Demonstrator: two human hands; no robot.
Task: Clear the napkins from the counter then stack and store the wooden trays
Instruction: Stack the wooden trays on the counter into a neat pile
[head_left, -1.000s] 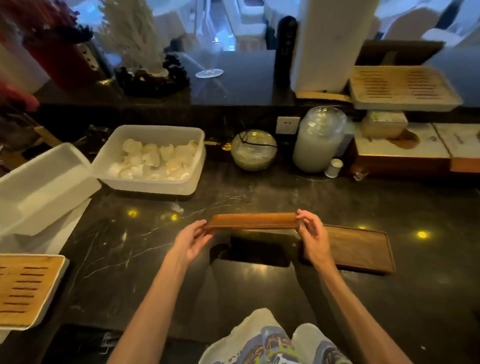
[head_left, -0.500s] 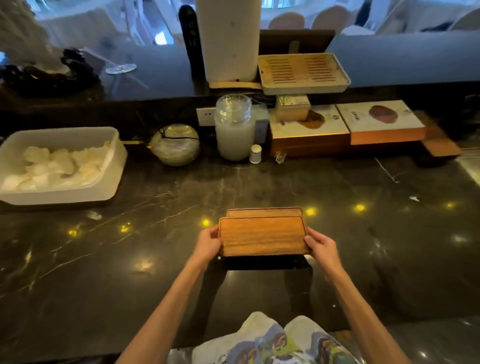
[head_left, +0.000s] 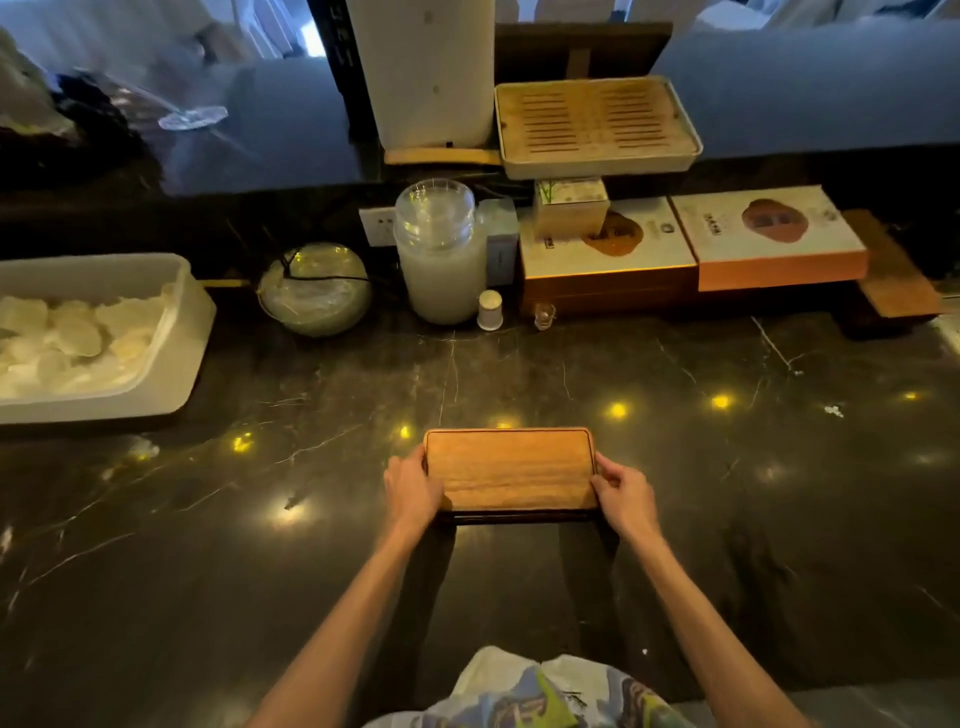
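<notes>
A stack of wooden trays (head_left: 510, 467) lies flat on the dark marble counter (head_left: 260, 545) in front of me, the upper tray squared over the lower one, whose dark edge shows along the near side. My left hand (head_left: 413, 491) grips the stack's left end and my right hand (head_left: 621, 493) grips its right end. A white bin (head_left: 171, 364) at the left holds several rolled white napkins (head_left: 78, 332).
Along the back stand a glass bowl (head_left: 315, 288), a frosted jar (head_left: 441, 254), a small white cup (head_left: 490, 310), boxed goods (head_left: 685, 244) and a slatted tea tray (head_left: 592, 124) on the raised ledge. A wooden board (head_left: 898, 275) sits far right.
The tray held on edge a second ago was laid down onto the second tray and slid square over it. The view has swung to the right, so the bin now sits at the left edge.
</notes>
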